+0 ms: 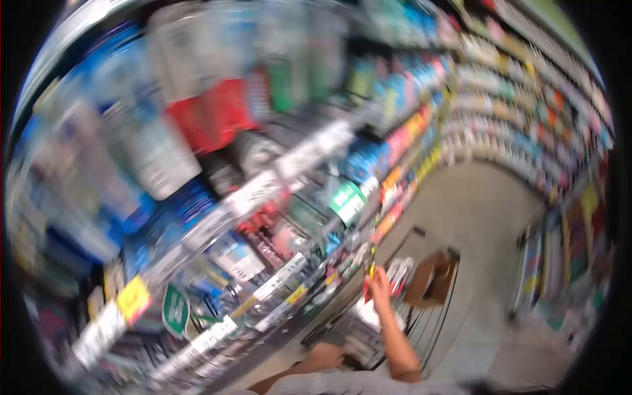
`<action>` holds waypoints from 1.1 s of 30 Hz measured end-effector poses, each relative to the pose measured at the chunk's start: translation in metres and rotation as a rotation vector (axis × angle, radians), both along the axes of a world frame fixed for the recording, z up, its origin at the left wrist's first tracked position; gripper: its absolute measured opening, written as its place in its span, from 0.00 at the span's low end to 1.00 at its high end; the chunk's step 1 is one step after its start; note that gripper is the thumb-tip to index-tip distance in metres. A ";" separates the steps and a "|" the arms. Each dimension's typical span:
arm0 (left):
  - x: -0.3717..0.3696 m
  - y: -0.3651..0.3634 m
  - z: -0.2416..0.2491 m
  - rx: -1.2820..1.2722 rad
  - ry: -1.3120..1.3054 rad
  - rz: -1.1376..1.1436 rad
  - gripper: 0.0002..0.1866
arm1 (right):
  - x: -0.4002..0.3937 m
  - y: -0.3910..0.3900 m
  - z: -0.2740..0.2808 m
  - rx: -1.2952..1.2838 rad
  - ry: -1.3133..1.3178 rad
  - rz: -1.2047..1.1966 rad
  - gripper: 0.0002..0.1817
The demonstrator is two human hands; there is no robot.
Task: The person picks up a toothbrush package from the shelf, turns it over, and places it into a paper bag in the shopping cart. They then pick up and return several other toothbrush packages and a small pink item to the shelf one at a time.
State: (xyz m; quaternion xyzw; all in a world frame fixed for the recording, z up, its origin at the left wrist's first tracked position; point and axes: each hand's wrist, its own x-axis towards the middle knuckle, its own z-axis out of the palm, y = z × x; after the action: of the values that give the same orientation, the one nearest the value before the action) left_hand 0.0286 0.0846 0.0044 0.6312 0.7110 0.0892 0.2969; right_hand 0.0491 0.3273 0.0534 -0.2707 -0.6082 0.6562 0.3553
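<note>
My right hand [378, 286] is stretched forward over a wire shopping cart [436, 336]. Its fingers are closed around a slim yellow-and-red item [371, 266], too blurred to name. My left hand [327, 356] appears low in the view, close to my body and near the cart's left side; blur hides its fingers. Inside the cart are an open brown cardboard box [432, 280], a clear-and-red package [399, 273] and whitish packages [364, 332].
Along my left runs a store shelf with price labels [253, 191], hanging packets [148, 148] and a green round sign [176, 309]. Stocked shelves [500, 99] curve across the aisle's far end. A display rack [559, 243] stands right of the grey floor [484, 204].
</note>
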 end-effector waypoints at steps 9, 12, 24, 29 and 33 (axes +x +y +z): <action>0.000 -0.015 -0.026 0.146 0.045 -0.078 0.16 | -0.089 -0.080 0.132 0.385 0.087 0.215 0.21; 0.000 -0.019 -0.030 0.248 0.114 -0.106 0.16 | -0.112 -0.089 0.153 0.593 0.113 0.142 0.21; 0.006 -0.030 -0.016 0.260 0.156 -0.037 0.14 | -0.155 -0.109 0.209 0.629 0.113 0.067 0.28; 0.005 -0.025 -0.008 0.129 0.126 -0.040 0.15 | -0.164 -0.108 0.196 0.829 0.208 -0.062 0.28; 0.006 -0.024 -0.003 0.086 0.126 -0.053 0.16 | -0.156 -0.110 0.202 0.881 0.107 -0.038 0.27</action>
State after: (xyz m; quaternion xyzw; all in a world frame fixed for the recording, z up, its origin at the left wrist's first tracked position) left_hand 0.0348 0.0605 0.0018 0.6664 0.7067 0.0716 0.2264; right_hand -0.1073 0.2174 0.2553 -0.0703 -0.8055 0.3408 0.4797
